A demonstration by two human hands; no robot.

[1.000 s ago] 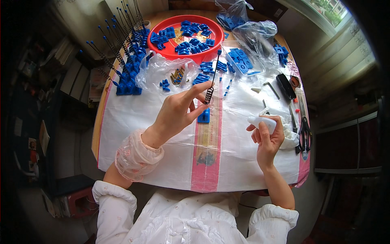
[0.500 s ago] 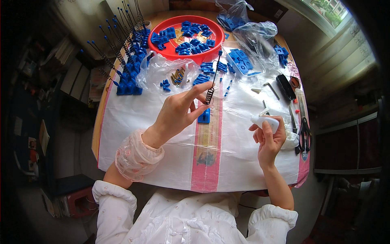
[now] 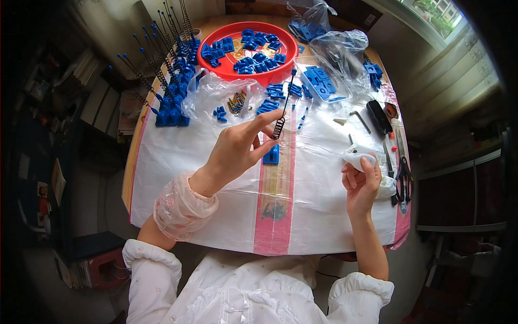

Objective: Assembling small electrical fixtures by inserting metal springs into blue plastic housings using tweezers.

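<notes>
My left hand [image 3: 231, 152] pinches a black coil spring [image 3: 278, 129] between thumb and forefinger. A straight black stem with a blue tip rises from the coil. Directly beneath it, a small blue plastic block [image 3: 271, 155] rests on the table covering; whether the spring touches it I cannot tell. On the right, my right hand [image 3: 362, 186] is closed around a small white squeeze bottle [image 3: 356, 159], held above the covering beside a crumpled white tissue [image 3: 387, 185]. The fingers partly hide the bottle.
A red round tray [image 3: 295, 51] of blue parts stands at the back. Finished-looking blue bases with springs [image 3: 174, 102] crowd the left edge. A plastic bag with brass pieces [image 3: 237, 102], a clear box [image 3: 339, 92], black scissors [image 3: 404, 178] and a black case [image 3: 379, 116] lie around.
My right hand has shifted slightly right with the white bottle and turned it, so less of it shows. My left hand and the spring have hardly moved.
</notes>
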